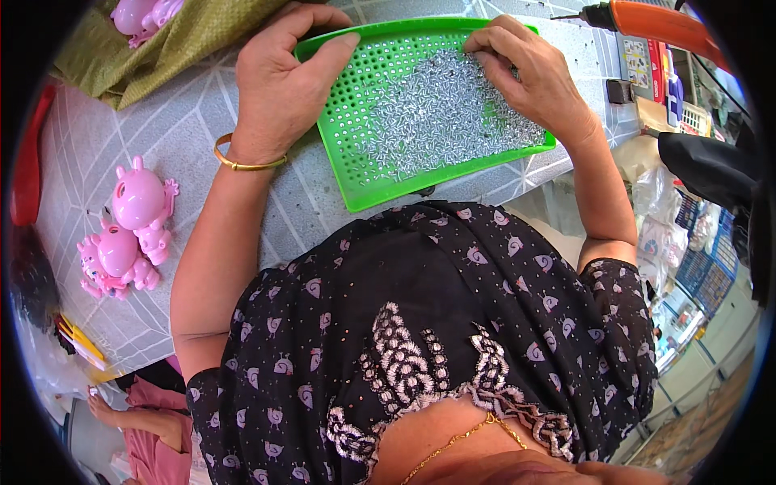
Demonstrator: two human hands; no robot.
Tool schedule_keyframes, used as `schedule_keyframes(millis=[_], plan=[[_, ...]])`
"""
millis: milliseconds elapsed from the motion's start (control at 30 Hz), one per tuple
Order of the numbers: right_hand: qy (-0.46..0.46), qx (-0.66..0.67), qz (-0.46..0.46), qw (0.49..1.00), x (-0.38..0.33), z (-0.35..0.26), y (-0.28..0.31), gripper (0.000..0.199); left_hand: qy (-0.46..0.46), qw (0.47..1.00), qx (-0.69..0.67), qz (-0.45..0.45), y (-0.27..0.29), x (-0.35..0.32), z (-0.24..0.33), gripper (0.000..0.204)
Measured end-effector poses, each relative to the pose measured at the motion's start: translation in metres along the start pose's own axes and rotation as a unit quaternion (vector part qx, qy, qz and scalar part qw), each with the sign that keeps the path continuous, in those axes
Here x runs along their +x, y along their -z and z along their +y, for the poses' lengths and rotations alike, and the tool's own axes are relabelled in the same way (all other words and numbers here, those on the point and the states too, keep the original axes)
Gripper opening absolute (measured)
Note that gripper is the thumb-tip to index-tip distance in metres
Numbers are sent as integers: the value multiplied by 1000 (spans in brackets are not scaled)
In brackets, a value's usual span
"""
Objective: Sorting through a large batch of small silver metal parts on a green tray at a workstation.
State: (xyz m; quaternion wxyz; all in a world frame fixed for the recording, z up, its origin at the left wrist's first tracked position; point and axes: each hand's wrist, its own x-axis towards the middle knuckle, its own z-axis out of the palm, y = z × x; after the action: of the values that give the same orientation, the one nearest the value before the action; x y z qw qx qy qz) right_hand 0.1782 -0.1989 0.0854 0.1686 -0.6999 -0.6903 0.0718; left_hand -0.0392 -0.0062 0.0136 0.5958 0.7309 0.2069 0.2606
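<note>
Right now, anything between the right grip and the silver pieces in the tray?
Nothing visible. The right grip is already inside the rim of the green tray, right over the silver pieces; whether its fingertips touch them is unclear. The left grip is at the far-left corner, out of the way.

Close, wide fisheye view, head-worn, facing down.
The lens looks onto the bare left hand and bare right hand from above; nearer than the hands, the black snail-print fabric top fills the lower frame.
</note>
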Motion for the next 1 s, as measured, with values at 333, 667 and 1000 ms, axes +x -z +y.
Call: schedule_keyframes(millis=[333, 667, 1000], plan=[[-44, 7, -12, 999, 1, -4, -3, 13, -8, 1000, 3, -1, 1, 0, 1, 16], [6, -101, -17, 995, 1, 6, -10, 16, -21, 1000, 7, -1, 1, 1, 2, 15], [-231, 740, -54, 629, -10, 23, 8, 16, -60, 998, 20, 21, -3, 3, 6, 14]])
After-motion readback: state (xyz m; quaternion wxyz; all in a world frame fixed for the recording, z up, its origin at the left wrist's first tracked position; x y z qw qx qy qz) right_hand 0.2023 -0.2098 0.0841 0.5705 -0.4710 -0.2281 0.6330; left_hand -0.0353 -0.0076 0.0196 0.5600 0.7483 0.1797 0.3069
